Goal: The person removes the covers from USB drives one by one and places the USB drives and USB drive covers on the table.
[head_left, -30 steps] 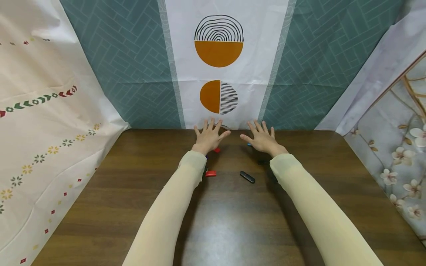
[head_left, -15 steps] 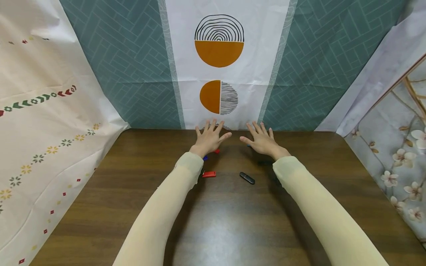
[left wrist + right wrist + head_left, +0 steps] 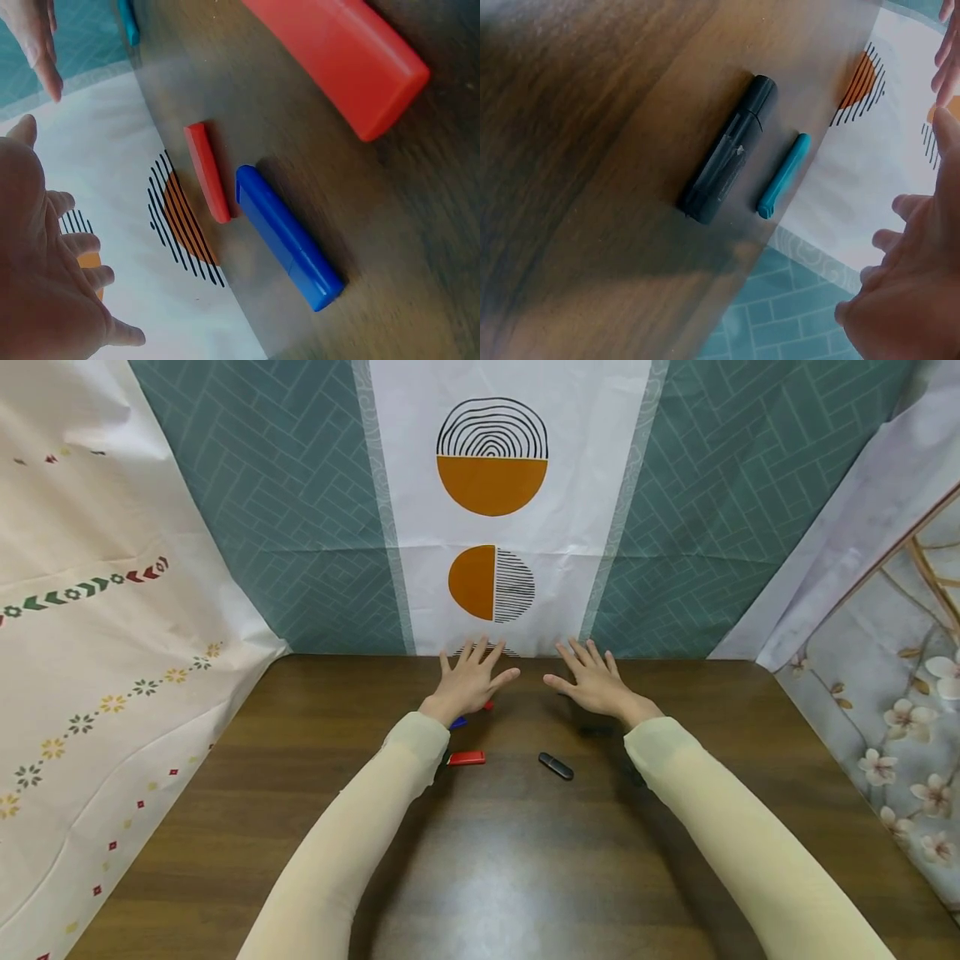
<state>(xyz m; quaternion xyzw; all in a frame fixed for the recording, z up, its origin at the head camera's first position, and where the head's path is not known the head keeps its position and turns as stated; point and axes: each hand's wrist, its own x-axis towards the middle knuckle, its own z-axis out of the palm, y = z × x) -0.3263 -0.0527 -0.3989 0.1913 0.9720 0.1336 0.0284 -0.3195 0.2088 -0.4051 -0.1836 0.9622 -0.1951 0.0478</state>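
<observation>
Both hands hang over the far part of the wooden table with fingers spread, holding nothing. Below my left hand (image 3: 462,685) lie a small red stick (image 3: 207,172) and a blue capped stick (image 3: 289,236). A larger flat red stick (image 3: 467,758) lies nearer, beside the left sleeve. Under my right hand (image 3: 597,687) are a black capped stick (image 3: 730,150) and a thin teal stick (image 3: 784,176). Between the forearms sits a black stick (image 3: 556,766) shaped like a USB flash drive. The left sleeve partly covers a dark thing by the larger red stick.
The brown wooden table (image 3: 480,843) ends at a hanging teal and white cloth (image 3: 420,568) behind the hands. A patterned white cloth (image 3: 112,635) borders the left side, and a flowered cloth (image 3: 892,735) the right. Another dark thing (image 3: 636,774) shows by the right sleeve.
Both hands have drawn back slightly toward me, and the forearms have spread apart. More of the blue stick and the larger red stick now shows beside the left sleeve.
</observation>
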